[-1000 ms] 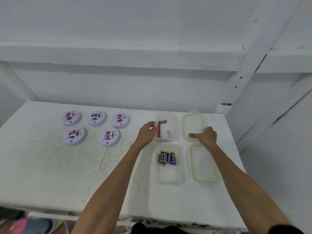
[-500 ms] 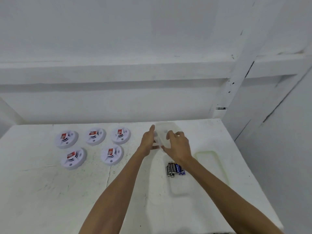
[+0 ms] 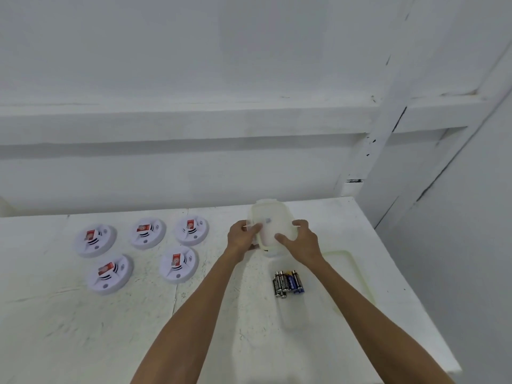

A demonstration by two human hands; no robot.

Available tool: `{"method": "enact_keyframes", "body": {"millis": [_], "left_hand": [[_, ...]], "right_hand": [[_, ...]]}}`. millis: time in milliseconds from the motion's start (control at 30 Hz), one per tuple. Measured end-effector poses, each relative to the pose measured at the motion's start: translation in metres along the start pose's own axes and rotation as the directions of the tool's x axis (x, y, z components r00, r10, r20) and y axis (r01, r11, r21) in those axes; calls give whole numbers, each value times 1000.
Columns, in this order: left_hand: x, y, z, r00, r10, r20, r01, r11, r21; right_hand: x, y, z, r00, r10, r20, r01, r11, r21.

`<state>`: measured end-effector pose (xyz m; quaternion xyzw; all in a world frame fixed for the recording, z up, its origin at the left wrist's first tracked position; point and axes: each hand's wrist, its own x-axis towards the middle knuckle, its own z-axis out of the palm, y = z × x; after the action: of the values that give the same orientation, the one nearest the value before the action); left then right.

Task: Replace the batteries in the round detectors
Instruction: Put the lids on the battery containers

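"On the right half of the table [image 3: 83,328], what is hard to make out?"

"The clear box [image 3: 268,253] held between both hands. Its lid [image 3: 273,220], rimmed in pale green, is on, and through it I see only a small grey smudge. What lies inside I cannot tell, nor whether the box rests on the table or is lifted off it."

"How do the hands sit?"

"The left hand [image 3: 242,236] grips the box's left edge with curled fingers. The right hand [image 3: 302,239] has its thumb on the lid and its fingers round the right edge. Both forearms are cut off at the bottom of the view."

"Anything else faint?"

"The batteries [image 3: 288,282], black and blue, lie side by side in a clear tub [image 3: 296,314] whose walls barely show. A second lid [image 3: 357,273] lies just to its right, pale and blurred."

"And the round detectors [image 3: 178,264]?"

"Five, white, on the table's left half, well apart from the hands: three in a back row, two in front. Each bears a red patch and black curved marks."
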<state>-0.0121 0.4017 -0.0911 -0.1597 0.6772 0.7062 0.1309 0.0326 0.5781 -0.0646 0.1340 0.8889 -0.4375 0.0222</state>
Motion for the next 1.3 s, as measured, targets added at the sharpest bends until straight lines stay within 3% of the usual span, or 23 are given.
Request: {"method": "enact_keyframes", "body": {"millis": [233,400,633,733,800,1000,1133,1233,1300], "left_hand": [[3,-2,-2,997,-53,-60,52,998,-19],[1,-6,-1,995,-88,-45,86,996,-31],[6,-5,1,995,-36,-93,34,999,-29],[12,3,6,992,-26,-121,37,995,88],[21,10,5,992,-68,-110,84,985,149],[34,19,-1,974,-226,-27,226,974,-4],[36,29,0,983,-174,66,160,971,175],[40,52,-3,928,-228,295,117,930,349],[53,61,-9,874,-287,393,109,902,417]], "right_hand": [[9,16,-2,992,127,12,-127,973,194],[13,23,-7,969,243,46,-242,892,381],[30,19,-5,950,296,99,-310,857,411],[39,19,-7,935,334,122,-354,832,427],[44,21,-10,927,342,156,-374,805,460],[60,24,-14,924,339,179,-383,811,442],[56,31,-21,947,244,209,-307,881,360],[44,29,-29,950,39,310,-93,982,162],[43,26,-29,925,-54,377,71,997,-30]]}}
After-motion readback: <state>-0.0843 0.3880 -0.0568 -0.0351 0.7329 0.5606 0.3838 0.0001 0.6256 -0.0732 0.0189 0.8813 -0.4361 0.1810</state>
